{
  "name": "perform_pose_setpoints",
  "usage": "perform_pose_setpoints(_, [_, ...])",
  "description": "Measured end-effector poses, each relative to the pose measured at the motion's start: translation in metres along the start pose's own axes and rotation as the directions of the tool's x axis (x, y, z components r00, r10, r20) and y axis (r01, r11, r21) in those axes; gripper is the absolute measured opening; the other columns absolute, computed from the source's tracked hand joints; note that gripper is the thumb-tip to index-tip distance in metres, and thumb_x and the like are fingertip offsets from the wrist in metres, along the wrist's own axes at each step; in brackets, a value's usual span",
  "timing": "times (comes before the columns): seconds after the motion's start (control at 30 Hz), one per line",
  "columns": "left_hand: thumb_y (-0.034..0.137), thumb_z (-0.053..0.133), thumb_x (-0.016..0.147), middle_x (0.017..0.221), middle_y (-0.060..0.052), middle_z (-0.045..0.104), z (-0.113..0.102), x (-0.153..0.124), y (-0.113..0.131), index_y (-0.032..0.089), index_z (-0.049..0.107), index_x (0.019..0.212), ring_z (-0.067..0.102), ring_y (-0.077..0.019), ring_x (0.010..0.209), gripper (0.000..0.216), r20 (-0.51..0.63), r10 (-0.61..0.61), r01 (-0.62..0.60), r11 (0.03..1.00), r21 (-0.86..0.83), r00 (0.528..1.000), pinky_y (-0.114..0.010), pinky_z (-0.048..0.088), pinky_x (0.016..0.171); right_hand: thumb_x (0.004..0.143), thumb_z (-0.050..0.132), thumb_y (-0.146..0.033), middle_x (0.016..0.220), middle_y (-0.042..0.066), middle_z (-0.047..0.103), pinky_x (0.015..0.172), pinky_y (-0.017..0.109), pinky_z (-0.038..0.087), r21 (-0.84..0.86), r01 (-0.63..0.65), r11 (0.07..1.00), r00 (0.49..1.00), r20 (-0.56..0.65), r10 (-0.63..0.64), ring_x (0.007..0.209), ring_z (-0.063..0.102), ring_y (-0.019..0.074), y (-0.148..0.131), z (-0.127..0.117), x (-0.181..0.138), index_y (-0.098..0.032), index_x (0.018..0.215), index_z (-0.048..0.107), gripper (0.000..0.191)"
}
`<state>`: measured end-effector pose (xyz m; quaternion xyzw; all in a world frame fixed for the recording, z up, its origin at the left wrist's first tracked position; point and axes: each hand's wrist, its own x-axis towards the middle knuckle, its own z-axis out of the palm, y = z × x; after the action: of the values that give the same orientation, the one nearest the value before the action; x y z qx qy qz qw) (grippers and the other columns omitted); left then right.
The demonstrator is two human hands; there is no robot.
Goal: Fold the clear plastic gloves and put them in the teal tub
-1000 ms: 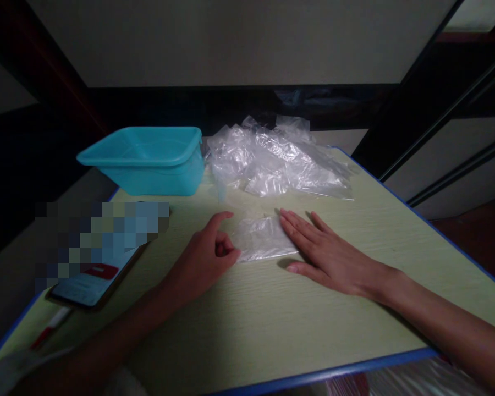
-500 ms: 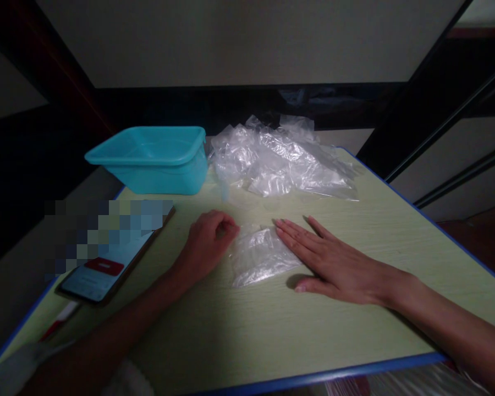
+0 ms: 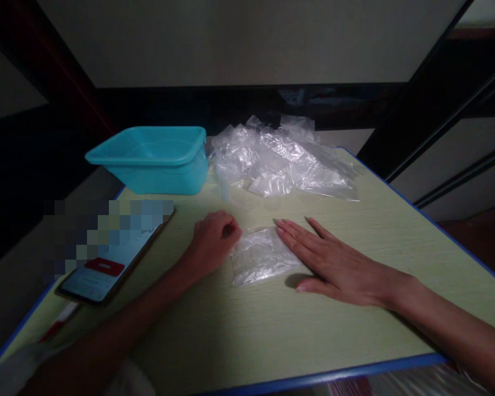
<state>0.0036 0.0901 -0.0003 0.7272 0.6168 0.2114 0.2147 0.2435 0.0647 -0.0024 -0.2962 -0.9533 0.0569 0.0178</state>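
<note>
Small plastic bag (image 3: 260, 257) lies flat on the table (image 3: 247, 335), between the hands. Left hand (image 3: 212, 242), fingers curled, pinches its left edge. Right hand (image 3: 328, 261), fingers spread flat, presses its right side. Bag pile (image 3: 280, 162) beyond the fingertips.

No wording can be read anywhere. The phone (image 3: 101, 272) on the table (image 3: 247, 330) shows a lit screen with a red bar (image 3: 102, 267) and pale lines of type — too small and dim to make out — and its upper part is blurred. The turquoise basin (image 3: 157, 165), the heap of clear plastic bags (image 3: 280, 162) and the folded plastic bag (image 3: 259, 257) show no legible print.
</note>
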Motion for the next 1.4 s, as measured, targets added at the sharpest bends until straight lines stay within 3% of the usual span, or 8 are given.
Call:
perform_pose_setpoints(0.33, [0.017, 0.050, 0.070, 0.063, 0.002, 0.050, -0.0094, -0.0038, -0.0010, 0.018, 0.048, 0.055, 0.049, -0.0166, 0.065, 0.015, 0.064, 0.010, -0.010, 1.000, 0.013, 0.998, -0.027, 0.035, 0.059, 0.090, 0.028, -0.060, 0.149, 0.020, 0.014, 0.108, 0.057, 0.016, -0.016, -0.046, 0.999, 0.999, -0.028, 0.045, 0.137, 0.013, 0.0286, -0.0011, 0.0030, -0.0009, -0.007, 0.145, 0.007, 0.079])
perform_pose_setpoints(0.63, [0.021, 0.047, 0.077, 0.070, 0.001, 0.055, -0.0042, -0.0052, -0.0044, 0.017, 0.054, 0.069, 0.052, -0.0154, 0.066, 0.011, 0.018, 0.028, -0.028, 0.999, -0.038, 0.999, -0.026, 0.038, 0.060, 0.089, 0.025, -0.061, 0.149, 0.022, 0.013, 0.108, 0.057, 0.017, -0.043, -0.050, 0.998, 0.997, -0.058, 0.047, 0.137, 0.012, 0.0290, -0.0010, 0.0044, 0.0000, -0.005, 0.145, 0.005, 0.081])
perform_pose_setpoints(0.9, [0.015, 0.051, 0.074, 0.062, 0.003, 0.047, -0.0013, -0.0053, -0.0007, 0.018, 0.048, 0.056, 0.048, -0.0152, 0.064, 0.018, -0.009, 0.034, -0.034, 0.999, -0.029, 0.999, -0.025, 0.033, 0.058, 0.089, 0.027, -0.061, 0.148, 0.022, 0.015, 0.108, 0.057, 0.018, -0.045, -0.053, 0.998, 0.996, -0.067, 0.050, 0.137, 0.014, 0.0296, -0.0005, 0.0065, -0.0001, -0.007, 0.145, 0.005, 0.081])
perform_pose_setpoints(1.4, [0.018, 0.054, 0.066, 0.060, 0.004, 0.050, -0.0060, -0.0026, -0.0043, 0.018, 0.049, 0.053, 0.050, -0.0147, 0.063, 0.014, 0.058, 0.043, -0.039, 0.997, -0.070, 0.997, -0.025, 0.037, 0.059, 0.089, 0.026, -0.061, 0.149, 0.022, 0.014, 0.108, 0.056, 0.017, -0.035, -0.058, 0.998, 0.996, -0.066, 0.055, 0.137, 0.012, 0.0292, -0.0016, 0.0051, 0.0006, -0.006, 0.145, 0.005, 0.081])
